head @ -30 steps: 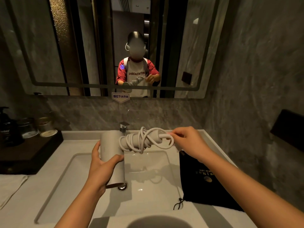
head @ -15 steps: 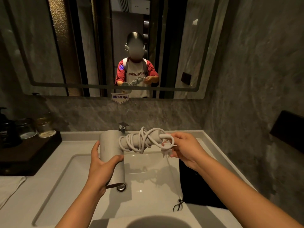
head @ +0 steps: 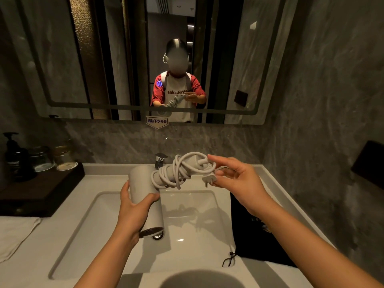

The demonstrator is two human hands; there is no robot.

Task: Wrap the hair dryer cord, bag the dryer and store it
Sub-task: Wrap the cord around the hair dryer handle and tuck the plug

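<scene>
My left hand [head: 134,210] grips the barrel of a pale grey hair dryer [head: 145,190] held over the sink [head: 195,231]. Its handle points right, with the white cord [head: 176,173] coiled around it in several loose loops. My right hand [head: 239,181] pinches the cord's end just behind the two-pin plug [head: 209,179], which hangs free beside the handle's tip. A black drawstring bag [head: 255,231] lies flat on the counter to the right of the basin, partly hidden by my right forearm.
A chrome tap [head: 160,160] stands behind the dryer. At the left, a dark wooden tray [head: 37,190] holds a pump bottle [head: 14,156] and glass cups [head: 41,159]. A white towel [head: 14,233] lies at the left edge. The mirror [head: 145,59] reflects the person.
My right hand has drawn the plug out from the coil's end and now holds it a little right of the handle, fingers spread. The dryer has stayed in my left hand.
</scene>
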